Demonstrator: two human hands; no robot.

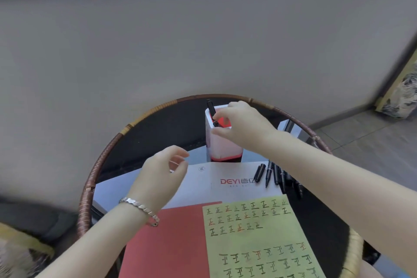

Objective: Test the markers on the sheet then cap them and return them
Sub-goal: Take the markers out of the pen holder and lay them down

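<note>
A white pen holder (220, 142) with a red base stands at the far middle of the round table. A black marker (211, 109) sticks up out of its top, and my right hand (241, 126) is over the holder with fingertips pinching that marker. My left hand (163, 175) hovers in front of the holder, fingers curled and apart, holding nothing; a silver bracelet is on its wrist. Several more black markers (278, 176) lie on the table right of the holder, beside my right forearm. The yellow-green test sheet (266, 241) lies near me, covered in rows of written marks.
The sheet rests on a red folder (167, 244) and a white printed paper (225, 181). The dark round table has a raised woven rattan rim (106, 153). A grey wall runs close behind the table. A white object (286, 126) sits at the far right edge.
</note>
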